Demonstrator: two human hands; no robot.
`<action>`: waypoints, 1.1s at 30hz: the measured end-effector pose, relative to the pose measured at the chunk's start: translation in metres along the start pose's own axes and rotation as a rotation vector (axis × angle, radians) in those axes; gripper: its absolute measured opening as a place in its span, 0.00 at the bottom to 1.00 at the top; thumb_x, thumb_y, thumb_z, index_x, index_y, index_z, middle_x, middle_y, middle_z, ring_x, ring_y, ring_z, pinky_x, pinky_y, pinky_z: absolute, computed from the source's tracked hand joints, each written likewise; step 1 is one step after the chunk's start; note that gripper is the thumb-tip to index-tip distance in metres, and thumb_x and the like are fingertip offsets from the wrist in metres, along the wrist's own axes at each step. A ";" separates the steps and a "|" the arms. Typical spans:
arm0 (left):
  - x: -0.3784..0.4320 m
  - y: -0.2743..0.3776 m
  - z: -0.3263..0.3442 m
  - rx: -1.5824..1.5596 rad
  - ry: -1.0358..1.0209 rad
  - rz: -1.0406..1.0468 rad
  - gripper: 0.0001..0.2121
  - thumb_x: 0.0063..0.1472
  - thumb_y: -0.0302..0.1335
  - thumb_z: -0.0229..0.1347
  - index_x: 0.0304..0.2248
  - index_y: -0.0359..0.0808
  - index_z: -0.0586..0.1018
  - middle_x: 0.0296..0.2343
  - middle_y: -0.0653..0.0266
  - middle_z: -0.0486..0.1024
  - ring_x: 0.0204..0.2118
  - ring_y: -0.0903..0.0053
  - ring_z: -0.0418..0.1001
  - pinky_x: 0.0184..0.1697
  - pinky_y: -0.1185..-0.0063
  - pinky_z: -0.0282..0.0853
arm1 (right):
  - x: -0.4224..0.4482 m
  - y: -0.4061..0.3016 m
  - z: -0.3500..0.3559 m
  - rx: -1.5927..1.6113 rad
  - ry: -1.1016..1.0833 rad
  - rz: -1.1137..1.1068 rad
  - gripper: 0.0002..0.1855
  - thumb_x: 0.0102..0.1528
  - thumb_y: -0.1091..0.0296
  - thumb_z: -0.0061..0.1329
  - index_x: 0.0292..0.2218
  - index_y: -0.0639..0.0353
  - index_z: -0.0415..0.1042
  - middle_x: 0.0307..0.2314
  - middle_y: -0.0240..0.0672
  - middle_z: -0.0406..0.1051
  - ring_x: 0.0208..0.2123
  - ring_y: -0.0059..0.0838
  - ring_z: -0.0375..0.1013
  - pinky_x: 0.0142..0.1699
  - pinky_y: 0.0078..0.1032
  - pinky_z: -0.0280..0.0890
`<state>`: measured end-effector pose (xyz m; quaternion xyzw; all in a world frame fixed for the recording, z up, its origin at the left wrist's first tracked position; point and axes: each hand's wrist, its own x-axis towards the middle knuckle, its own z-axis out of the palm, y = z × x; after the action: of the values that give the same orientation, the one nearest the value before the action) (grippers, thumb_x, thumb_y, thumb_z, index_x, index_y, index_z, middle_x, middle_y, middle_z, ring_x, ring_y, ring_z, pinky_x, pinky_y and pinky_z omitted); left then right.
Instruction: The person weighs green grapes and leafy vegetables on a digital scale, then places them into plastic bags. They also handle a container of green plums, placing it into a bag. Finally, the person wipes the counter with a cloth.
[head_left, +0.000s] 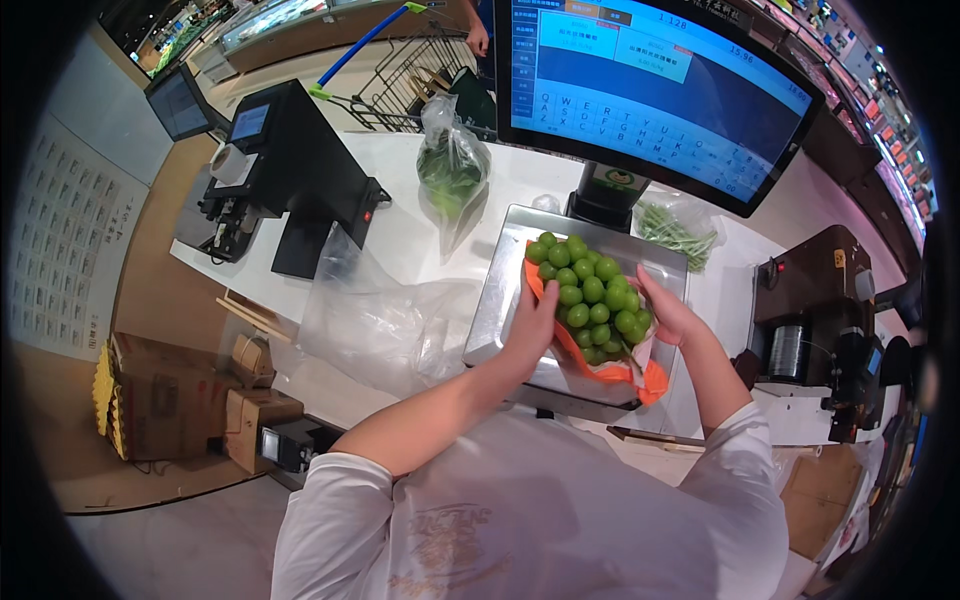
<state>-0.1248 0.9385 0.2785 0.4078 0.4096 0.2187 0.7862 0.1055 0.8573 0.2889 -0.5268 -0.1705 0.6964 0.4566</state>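
Observation:
A bunch of green grapes (592, 292), partly wrapped in orange and white wrapping (654, 382), lies over the steel plate of a weighing scale (491, 330). My left hand (534, 319) is against the bunch's left side, its fingers partly hidden by the wrapping. Against the right side rests my right hand (666, 304), its fingers partly behind the grapes. Between them the two hands hold the bunch. Behind the plate stands a lit touch screen (652, 97) on a black post. An empty-looking clear plastic bag (375, 322) lies left of the scale.
Bagged leafy greens (450, 172) lie behind left, and bagged green beans (675, 232) behind right. A black label printer (292, 165) stands left, a dark machine with a spool (814, 300) right. Beyond the counter are a shopping cart (405, 75) and a person's hand (478, 39).

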 end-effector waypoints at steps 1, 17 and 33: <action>0.006 -0.007 0.007 -0.074 -0.010 0.083 0.31 0.65 0.38 0.44 0.61 0.39 0.43 0.57 0.55 0.52 0.60 0.67 0.52 0.59 0.74 0.51 | -0.002 0.005 0.005 0.031 0.020 -0.006 0.36 0.60 0.39 0.31 0.56 0.61 0.56 0.53 0.38 0.61 0.54 0.29 0.62 0.58 0.28 0.58; -0.017 -0.002 -0.001 -0.073 -0.157 0.086 0.28 0.65 0.35 0.45 0.60 0.38 0.49 0.56 0.59 0.54 0.59 0.72 0.53 0.59 0.76 0.51 | -0.030 0.053 0.048 0.449 -0.092 -0.229 0.34 0.63 0.43 0.24 0.56 0.65 0.54 0.54 0.42 0.59 0.55 0.35 0.60 0.59 0.32 0.55; -0.084 0.024 -0.010 -0.094 -0.231 0.124 0.28 0.65 0.31 0.45 0.60 0.35 0.49 0.55 0.61 0.56 0.57 0.75 0.55 0.59 0.77 0.51 | -0.054 0.092 0.078 0.620 -0.213 -0.277 0.42 0.59 0.34 0.25 0.60 0.61 0.45 0.58 0.44 0.51 0.58 0.39 0.55 0.61 0.37 0.53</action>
<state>-0.1811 0.8994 0.3343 0.4175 0.2798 0.2375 0.8313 -0.0046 0.7841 0.2845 -0.2593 -0.0674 0.6977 0.6644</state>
